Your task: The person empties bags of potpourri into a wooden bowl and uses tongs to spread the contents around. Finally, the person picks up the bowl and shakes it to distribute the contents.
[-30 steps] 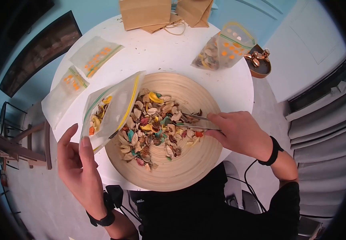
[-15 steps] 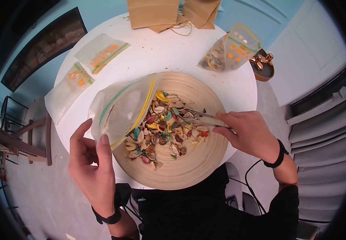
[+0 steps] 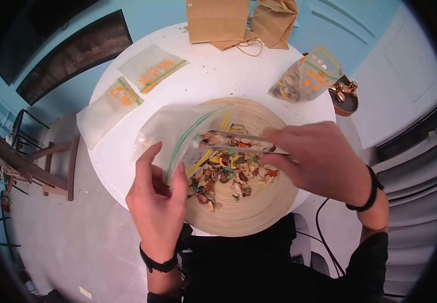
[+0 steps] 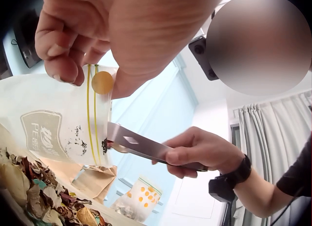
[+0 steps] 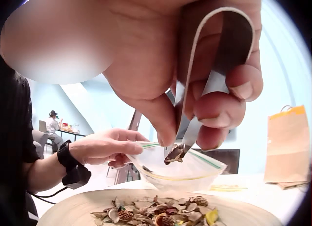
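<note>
Head view: my left hand (image 3: 158, 214) pinches a bag's rim; my right hand (image 3: 324, 156) grips tongs.
Beyond my left grip, to its left, two flat bags (image 3: 108, 112) lie on the white table (image 3: 218, 76), out of the way. My left thumb and fingers clasp the edge of the open bag (image 3: 160, 126), tilted over the shallow bowl (image 3: 238, 224), probably so its mouth faces my other hand. The bowl and its dried petals (image 3: 223, 177) sit between and below my grips, likely to catch anything dropped. My right thumb and fingers squeeze the metal tongs (image 3: 248, 150), whose tips hold a dried piece (image 5: 174, 155) at that mouth. Beyond my right grip, a filled bag (image 3: 304, 78) stands upright.
</note>
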Demonstrator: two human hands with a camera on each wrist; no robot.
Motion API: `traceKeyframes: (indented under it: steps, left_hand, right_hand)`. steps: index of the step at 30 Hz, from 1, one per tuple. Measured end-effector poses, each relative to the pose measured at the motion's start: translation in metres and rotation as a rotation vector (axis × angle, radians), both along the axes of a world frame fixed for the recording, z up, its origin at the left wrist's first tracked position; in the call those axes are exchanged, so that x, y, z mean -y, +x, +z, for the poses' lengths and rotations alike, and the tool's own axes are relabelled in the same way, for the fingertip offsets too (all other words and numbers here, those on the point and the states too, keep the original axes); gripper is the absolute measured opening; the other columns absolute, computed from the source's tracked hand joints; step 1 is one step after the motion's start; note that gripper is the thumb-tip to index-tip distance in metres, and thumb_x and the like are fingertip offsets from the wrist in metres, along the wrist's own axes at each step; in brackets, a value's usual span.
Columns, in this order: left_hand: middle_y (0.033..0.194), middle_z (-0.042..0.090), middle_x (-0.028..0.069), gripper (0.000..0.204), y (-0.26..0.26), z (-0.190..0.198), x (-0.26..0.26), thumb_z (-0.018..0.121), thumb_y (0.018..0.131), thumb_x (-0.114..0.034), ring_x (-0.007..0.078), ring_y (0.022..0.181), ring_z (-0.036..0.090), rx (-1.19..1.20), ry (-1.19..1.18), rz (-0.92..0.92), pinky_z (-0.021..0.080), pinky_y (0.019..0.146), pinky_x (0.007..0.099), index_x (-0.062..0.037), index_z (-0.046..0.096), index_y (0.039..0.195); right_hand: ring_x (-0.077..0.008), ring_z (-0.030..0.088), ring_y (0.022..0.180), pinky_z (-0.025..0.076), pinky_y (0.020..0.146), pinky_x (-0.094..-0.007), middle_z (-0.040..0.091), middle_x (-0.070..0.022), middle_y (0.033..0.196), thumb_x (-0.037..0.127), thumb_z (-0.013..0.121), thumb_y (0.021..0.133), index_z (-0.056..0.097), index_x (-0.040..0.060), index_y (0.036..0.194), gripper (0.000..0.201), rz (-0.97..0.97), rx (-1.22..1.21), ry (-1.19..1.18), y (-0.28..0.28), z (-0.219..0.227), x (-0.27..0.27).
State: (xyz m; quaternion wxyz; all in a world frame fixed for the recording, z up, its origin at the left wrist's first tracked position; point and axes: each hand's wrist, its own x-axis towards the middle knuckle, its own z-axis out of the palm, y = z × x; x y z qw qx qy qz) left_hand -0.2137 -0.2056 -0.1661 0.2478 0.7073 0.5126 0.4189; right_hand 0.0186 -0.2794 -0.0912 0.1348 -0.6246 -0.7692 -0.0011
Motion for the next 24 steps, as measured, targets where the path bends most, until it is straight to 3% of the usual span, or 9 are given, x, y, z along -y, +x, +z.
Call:
traceKeyframes:
  steps: [3,7,10,12,13,15,19,21,24]
  left_hand:
    - [0.064,0.052,0.0038,0.041,0.000,0.001,0.001,0.076,0.085,-0.009,0.0124,0.052,0.051,-0.026,0.010,-0.019,0.044,0.052,0.0283,-0.0048,0.063,0.124]
    - [0.065,0.052,0.0033,0.041,-0.006,0.001,-0.003,0.076,0.085,-0.008,0.0113,0.053,0.051,0.010,-0.016,0.015,0.043,0.052,0.0274,-0.0046,0.064,0.124]
    - [0.065,0.052,0.0019,0.039,-0.012,-0.001,-0.009,0.075,0.086,-0.007,0.0091,0.054,0.050,0.075,-0.039,0.018,0.042,0.053,0.0254,-0.0041,0.064,0.123]
    - [0.065,0.050,-0.0008,0.036,-0.014,0.000,-0.015,0.073,0.087,-0.006,0.0051,0.056,0.047,0.142,-0.048,0.021,0.039,0.053,0.0223,-0.0028,0.066,0.122]
    - [0.065,0.050,-0.0022,0.033,-0.015,0.002,-0.019,0.071,0.090,-0.007,0.0039,0.058,0.045,0.187,-0.076,0.024,0.037,0.053,0.0220,-0.0016,0.065,0.122]
    - [0.065,0.049,-0.0028,0.031,-0.016,0.004,-0.026,0.069,0.092,-0.008,0.0037,0.059,0.044,0.229,-0.076,0.054,0.036,0.054,0.0219,-0.0009,0.065,0.122]
    - [0.065,0.049,-0.0025,0.029,-0.014,0.008,-0.026,0.068,0.094,-0.009,0.0038,0.060,0.044,0.216,-0.086,0.068,0.036,0.055,0.0218,-0.0003,0.065,0.122]
    - [0.065,0.046,-0.0049,0.030,-0.016,0.001,-0.029,0.065,0.098,-0.016,0.0024,0.054,0.041,0.169,-0.030,0.064,0.032,0.048,0.0215,-0.0022,0.065,0.124]
    - [0.064,0.047,-0.0050,0.030,-0.018,0.003,-0.026,0.065,0.098,-0.016,0.0023,0.054,0.042,0.160,-0.025,0.069,0.032,0.048,0.0214,-0.0018,0.065,0.124]
  right_hand:
    - [-0.0321,0.066,0.066,0.049,0.057,-0.0390,0.066,-0.0098,0.074,0.031,0.072,0.090,0.066,0.0053,0.111,0.034,0.117,0.112,-0.035,-0.016,-0.012,-0.033]
    - [-0.0334,0.066,0.068,0.050,0.058,-0.0397,0.066,-0.0105,0.075,0.034,0.069,0.092,0.065,0.0061,0.115,0.036,0.157,0.090,0.038,-0.023,-0.015,-0.037]
    - [-0.0319,0.065,0.065,0.049,0.058,-0.0396,0.064,-0.0101,0.072,0.033,0.074,0.089,0.066,0.0058,0.114,0.038,0.107,0.025,0.009,-0.009,-0.005,-0.003]
    - [-0.0313,0.061,0.062,0.048,0.058,-0.0373,0.064,-0.0103,0.073,0.030,0.079,0.086,0.067,0.0027,0.114,0.041,-0.108,-0.095,-0.146,0.007,0.001,0.018]
    - [-0.0313,0.061,0.062,0.048,0.058,-0.0373,0.064,-0.0103,0.073,0.030,0.079,0.086,0.067,0.0027,0.114,0.041,-0.109,-0.082,-0.160,0.015,0.002,0.023]
    - [-0.0258,0.056,0.059,0.047,0.059,-0.0341,0.063,-0.0107,0.072,0.027,0.081,0.085,0.068,0.0006,0.112,0.040,-0.335,-0.167,-0.249,0.033,0.002,0.031]
    - [-0.0272,0.059,0.058,0.045,0.057,-0.0374,0.060,-0.0158,0.064,0.035,0.077,0.088,0.070,0.0000,0.102,0.038,-0.323,-0.319,-0.411,0.079,-0.036,0.016]
    - [-0.0256,0.056,0.055,0.045,0.057,-0.0362,0.060,-0.0167,0.065,0.037,0.074,0.090,0.071,-0.0014,0.100,0.040,-0.243,-0.292,-0.445,0.093,-0.048,0.005]
    - [-0.0203,0.054,0.054,0.044,0.054,-0.0336,0.060,-0.0129,0.063,0.041,0.069,0.093,0.071,-0.0018,0.096,0.043,-0.206,-0.357,-0.506,0.090,-0.047,-0.019]
